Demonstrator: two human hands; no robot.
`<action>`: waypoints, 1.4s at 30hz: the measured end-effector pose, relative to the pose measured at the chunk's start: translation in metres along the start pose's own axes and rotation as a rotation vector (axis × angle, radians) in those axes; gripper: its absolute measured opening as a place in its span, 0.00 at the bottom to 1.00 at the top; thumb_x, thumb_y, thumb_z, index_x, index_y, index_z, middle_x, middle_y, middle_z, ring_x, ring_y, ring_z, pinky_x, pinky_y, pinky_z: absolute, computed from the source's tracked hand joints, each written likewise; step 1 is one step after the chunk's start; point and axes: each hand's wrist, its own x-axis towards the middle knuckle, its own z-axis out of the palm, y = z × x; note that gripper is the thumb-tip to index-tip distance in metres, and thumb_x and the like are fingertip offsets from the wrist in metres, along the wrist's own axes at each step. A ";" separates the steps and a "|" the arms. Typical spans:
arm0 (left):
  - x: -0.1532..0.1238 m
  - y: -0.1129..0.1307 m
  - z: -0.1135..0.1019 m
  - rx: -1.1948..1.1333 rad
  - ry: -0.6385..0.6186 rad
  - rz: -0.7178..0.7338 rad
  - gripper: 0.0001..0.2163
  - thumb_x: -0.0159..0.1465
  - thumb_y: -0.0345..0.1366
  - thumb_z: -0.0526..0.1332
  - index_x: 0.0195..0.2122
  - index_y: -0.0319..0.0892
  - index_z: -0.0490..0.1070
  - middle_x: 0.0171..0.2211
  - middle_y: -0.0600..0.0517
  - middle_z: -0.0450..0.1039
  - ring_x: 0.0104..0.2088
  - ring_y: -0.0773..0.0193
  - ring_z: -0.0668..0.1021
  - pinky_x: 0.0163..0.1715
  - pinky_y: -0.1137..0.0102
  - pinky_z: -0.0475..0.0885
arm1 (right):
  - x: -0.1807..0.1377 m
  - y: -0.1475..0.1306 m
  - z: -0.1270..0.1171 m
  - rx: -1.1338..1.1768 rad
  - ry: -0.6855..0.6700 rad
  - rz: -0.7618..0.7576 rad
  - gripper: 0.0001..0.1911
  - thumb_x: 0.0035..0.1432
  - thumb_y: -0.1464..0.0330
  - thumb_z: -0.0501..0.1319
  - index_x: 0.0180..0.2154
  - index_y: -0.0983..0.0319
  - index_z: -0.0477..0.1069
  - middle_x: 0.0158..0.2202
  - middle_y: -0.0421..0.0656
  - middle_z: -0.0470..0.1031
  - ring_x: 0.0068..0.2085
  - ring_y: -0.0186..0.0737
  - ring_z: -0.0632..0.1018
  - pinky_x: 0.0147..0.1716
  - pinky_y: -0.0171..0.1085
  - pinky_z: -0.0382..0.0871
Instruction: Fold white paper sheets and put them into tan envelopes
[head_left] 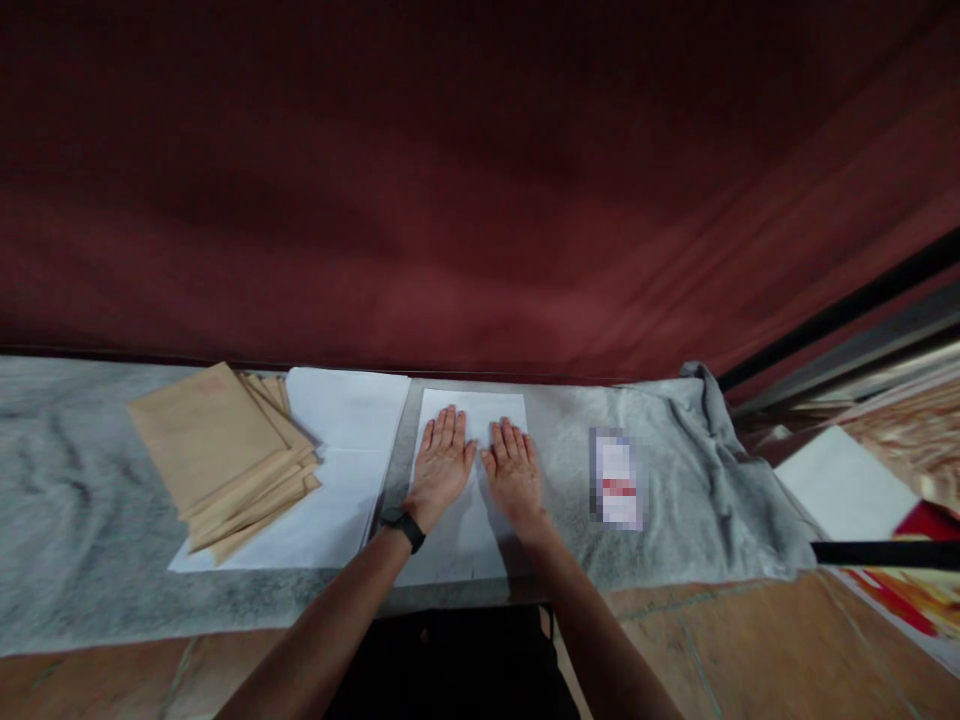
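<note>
White oblong paper (474,505), flat on soft grey cloth (564,540)

No legible text — reddish mark (216,384) on envelope (204,440) seems blurred.

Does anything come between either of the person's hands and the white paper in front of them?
Nothing visible does: the left hand and right hand appear to lie flat on the white paper. The brown envelopes and larger white sheets sit apart, to its left.
</note>
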 end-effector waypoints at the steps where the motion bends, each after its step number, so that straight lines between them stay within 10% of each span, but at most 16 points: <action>1: 0.002 -0.002 0.000 0.005 0.010 -0.016 0.28 0.72 0.41 0.44 0.70 0.30 0.52 0.71 0.37 0.50 0.72 0.52 0.53 0.70 0.54 0.49 | 0.001 0.002 0.000 -0.012 0.000 0.007 0.28 0.74 0.60 0.46 0.69 0.65 0.55 0.70 0.53 0.56 0.70 0.50 0.59 0.67 0.53 0.52; 23: 0.055 0.003 0.004 -0.050 -0.035 -0.007 0.26 0.71 0.34 0.43 0.70 0.36 0.54 0.71 0.42 0.52 0.72 0.52 0.53 0.70 0.51 0.49 | 0.066 -0.003 0.009 0.027 -0.074 0.005 0.27 0.74 0.62 0.41 0.68 0.66 0.58 0.70 0.52 0.58 0.70 0.49 0.58 0.68 0.54 0.50; 42: 0.043 -0.017 0.003 0.043 0.037 -0.130 0.28 0.73 0.40 0.42 0.69 0.27 0.53 0.70 0.37 0.53 0.71 0.51 0.54 0.70 0.55 0.49 | 0.059 0.029 0.014 -0.045 0.033 0.115 0.30 0.74 0.58 0.44 0.69 0.69 0.55 0.69 0.57 0.58 0.69 0.52 0.60 0.66 0.52 0.51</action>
